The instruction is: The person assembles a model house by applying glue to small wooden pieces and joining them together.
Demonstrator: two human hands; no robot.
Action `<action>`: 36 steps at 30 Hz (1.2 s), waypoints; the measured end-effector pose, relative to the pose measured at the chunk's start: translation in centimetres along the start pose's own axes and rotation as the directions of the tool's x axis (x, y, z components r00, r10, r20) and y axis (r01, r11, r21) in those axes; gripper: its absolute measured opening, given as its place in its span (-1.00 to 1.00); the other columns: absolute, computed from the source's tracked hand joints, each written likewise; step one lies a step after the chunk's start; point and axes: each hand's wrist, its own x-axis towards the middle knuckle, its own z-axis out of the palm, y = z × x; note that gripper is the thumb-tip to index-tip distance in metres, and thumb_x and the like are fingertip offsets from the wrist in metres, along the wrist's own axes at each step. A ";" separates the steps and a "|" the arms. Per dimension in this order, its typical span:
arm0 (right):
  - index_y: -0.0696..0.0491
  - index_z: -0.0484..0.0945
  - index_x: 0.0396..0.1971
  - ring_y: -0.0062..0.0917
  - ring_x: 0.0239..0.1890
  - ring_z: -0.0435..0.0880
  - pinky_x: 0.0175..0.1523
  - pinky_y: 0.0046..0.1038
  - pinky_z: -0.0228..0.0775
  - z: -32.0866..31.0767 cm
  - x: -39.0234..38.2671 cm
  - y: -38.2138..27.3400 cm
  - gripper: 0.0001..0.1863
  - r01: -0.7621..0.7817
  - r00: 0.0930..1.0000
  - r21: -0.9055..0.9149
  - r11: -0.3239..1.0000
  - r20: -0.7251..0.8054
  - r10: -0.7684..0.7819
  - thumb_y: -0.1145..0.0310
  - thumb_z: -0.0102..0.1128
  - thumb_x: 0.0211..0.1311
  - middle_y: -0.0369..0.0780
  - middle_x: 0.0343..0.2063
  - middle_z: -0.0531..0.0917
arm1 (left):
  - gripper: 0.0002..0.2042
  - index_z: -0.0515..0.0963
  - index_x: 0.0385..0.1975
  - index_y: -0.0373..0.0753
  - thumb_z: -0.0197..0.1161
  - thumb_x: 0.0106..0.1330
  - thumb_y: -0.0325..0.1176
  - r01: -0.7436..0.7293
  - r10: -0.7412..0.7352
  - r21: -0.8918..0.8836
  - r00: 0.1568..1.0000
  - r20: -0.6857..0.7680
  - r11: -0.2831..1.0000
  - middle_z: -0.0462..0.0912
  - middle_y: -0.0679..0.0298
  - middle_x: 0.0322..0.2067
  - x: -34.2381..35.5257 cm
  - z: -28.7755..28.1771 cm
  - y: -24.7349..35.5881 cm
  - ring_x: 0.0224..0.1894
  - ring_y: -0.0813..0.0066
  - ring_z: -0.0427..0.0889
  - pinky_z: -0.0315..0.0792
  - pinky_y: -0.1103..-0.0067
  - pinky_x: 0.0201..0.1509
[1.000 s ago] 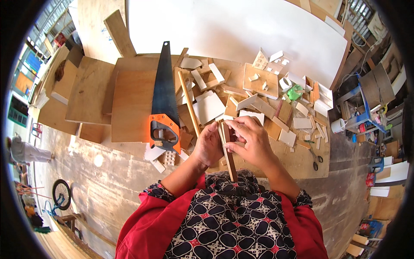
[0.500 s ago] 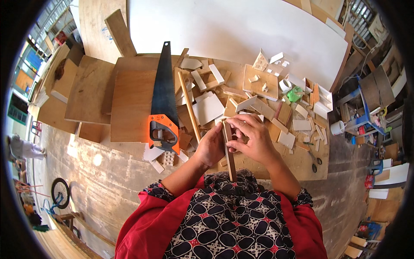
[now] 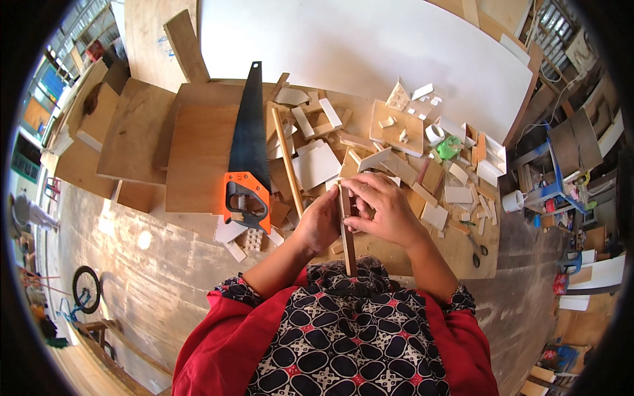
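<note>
A narrow wooden strip (image 3: pixel 349 245) points toward my body, held over the near part of the workbench. My left hand (image 3: pixel 319 224) grips it from the left, thumb near its far end. From the right, the fingers of my right hand (image 3: pixel 383 206) close on the strip's upper part; whether they pinch a second small piece there cannot be made out. Left of my hands lies a handsaw (image 3: pixel 249 145) with a dark blade and an orange handle. A long wooden stick (image 3: pixel 288 162) rests between the saw and the heap of offcuts.
White and brown wood offcuts (image 3: pixel 317 164) cover the workbench (image 3: pixel 389 254). Scissors (image 3: pixel 477 249) lie near its right edge. A small model house (image 3: pixel 399 98), a tape roll (image 3: pixel 435 134) and a green bag (image 3: pixel 450 146) sit at the back right. Plywood boards (image 3: pixel 198 155) are at the left.
The view has shifted slightly. Both hands stay on the wooden strip in nearly the same pose, with no object picked up or let go.
</note>
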 end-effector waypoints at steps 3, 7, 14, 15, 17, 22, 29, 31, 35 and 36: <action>0.01 0.50 0.01 -0.27 -0.10 0.55 0.02 -0.27 0.42 0.0 0.3 0.0 -0.32 0.046 0.998 -0.026 0.999 -0.048 -0.047 0.29 0.50 -0.27 -0.21 -0.11 0.54 | -0.61 0.38 0.05 -0.16 -0.26 0.49 -0.06 -0.004 0.004 0.023 1.000 0.003 1.000 0.56 0.21 -0.18 -0.1 0.2 0.1 -0.13 0.32 0.56 0.44 0.37 -0.04; 0.03 0.51 -0.02 -0.28 -0.09 0.55 0.01 -0.28 0.43 -0.2 0.4 0.0 -0.35 0.029 0.998 -0.047 0.998 -0.047 -0.031 0.30 0.48 -0.27 -0.21 -0.12 0.54 | -0.59 0.37 0.04 -0.13 -0.31 0.50 -0.01 -0.006 0.005 0.064 1.000 0.017 0.998 0.56 0.25 -0.20 -0.1 0.6 0.2 -0.21 0.45 0.54 0.38 0.49 -0.16; 0.02 0.50 -0.06 -0.25 -0.07 0.56 0.04 -0.25 0.42 -1.3 1.4 -0.2 -0.39 0.037 0.999 -0.090 0.995 0.023 -0.035 0.32 0.46 -0.26 -0.20 -0.11 0.54 | -0.60 0.35 0.00 -0.12 -0.38 0.53 -0.03 0.002 -0.001 0.113 1.000 -0.009 0.994 0.58 0.26 -0.21 -0.2 1.4 0.2 -0.27 0.52 0.53 0.36 0.56 -0.28; 0.01 0.49 -0.07 -0.23 -0.08 0.56 0.05 -0.24 0.42 -1.5 1.5 -0.2 -0.39 0.025 0.999 -0.081 0.996 0.043 -0.022 0.32 0.46 -0.27 -0.20 -0.11 0.55 | -0.61 0.35 -0.01 -0.12 -0.39 0.53 -0.03 0.004 -0.003 0.114 1.000 -0.009 0.993 0.58 0.26 -0.21 -0.2 1.4 0.2 -0.28 0.52 0.53 0.36 0.55 -0.28; 0.01 0.49 -0.08 -0.23 -0.08 0.57 0.04 -0.24 0.42 -1.6 1.6 0.1 -0.40 0.040 0.998 -0.065 0.997 0.045 -0.037 0.32 0.46 -0.27 -0.19 -0.10 0.55 | -0.61 0.35 -0.03 -0.12 -0.39 0.53 -0.03 0.008 -0.007 0.119 1.000 -0.008 0.993 0.58 0.27 -0.21 -0.2 1.4 0.1 -0.29 0.53 0.53 0.36 0.55 -0.30; 0.02 0.48 -0.08 -0.24 -0.09 0.58 0.02 -0.25 0.44 -1.5 1.6 0.5 -0.40 0.059 0.997 -0.038 0.998 0.055 -0.057 0.33 0.46 -0.27 -0.18 -0.09 0.55 | -0.57 0.38 0.00 -0.08 -0.32 0.48 0.06 0.004 -0.007 0.149 1.000 0.020 0.989 0.57 0.33 -0.20 0.0 0.9 -0.4 -0.24 0.54 0.51 0.33 0.53 -0.27; 0.08 0.50 -0.06 -0.22 -0.06 0.57 0.04 -0.27 0.43 -1.4 1.5 0.9 -0.38 0.064 0.996 0.006 0.998 0.070 -0.064 0.33 0.45 -0.27 -0.14 -0.08 0.54 | -0.60 0.34 -0.06 -0.13 -0.39 0.52 -0.01 0.044 -0.034 0.127 0.996 -0.080 0.991 0.56 0.24 -0.21 0.0 1.5 -0.2 -0.25 0.43 0.55 0.44 0.45 -0.21; 0.08 0.51 -0.05 -0.22 -0.05 0.56 0.06 -0.28 0.42 -1.3 1.5 1.0 -0.37 0.050 0.995 0.035 0.998 0.088 -0.053 0.33 0.45 -0.28 -0.13 -0.07 0.54 | -0.60 0.34 -0.06 -0.14 -0.39 0.53 -0.02 0.035 -0.026 0.116 0.996 -0.081 0.993 0.56 0.22 -0.21 0.1 1.6 -0.4 -0.25 0.40 0.56 0.47 0.42 -0.17; 0.09 0.51 -0.05 -0.22 -0.04 0.56 0.08 -0.29 0.42 -1.0 1.3 1.3 -0.37 0.044 0.994 0.083 0.996 0.094 -0.052 0.34 0.46 -0.29 -0.13 -0.07 0.54 | -0.60 0.34 -0.07 -0.17 -0.40 0.53 -0.04 0.030 -0.025 0.073 0.997 -0.067 0.997 0.55 0.19 -0.22 0.2 1.2 -0.6 -0.24 0.36 0.57 0.50 0.38 -0.15; 0.09 0.51 -0.05 -0.22 -0.04 0.56 0.08 -0.29 0.41 -0.9 1.3 1.3 -0.37 0.044 0.995 0.089 0.995 0.091 -0.052 0.34 0.46 -0.29 -0.13 -0.07 0.54 | -0.58 0.35 -0.04 -0.17 -0.37 0.52 -0.01 0.035 -0.030 0.094 0.998 -0.056 0.995 0.55 0.19 -0.21 0.1 0.9 -0.7 -0.21 0.36 0.57 0.48 0.39 -0.12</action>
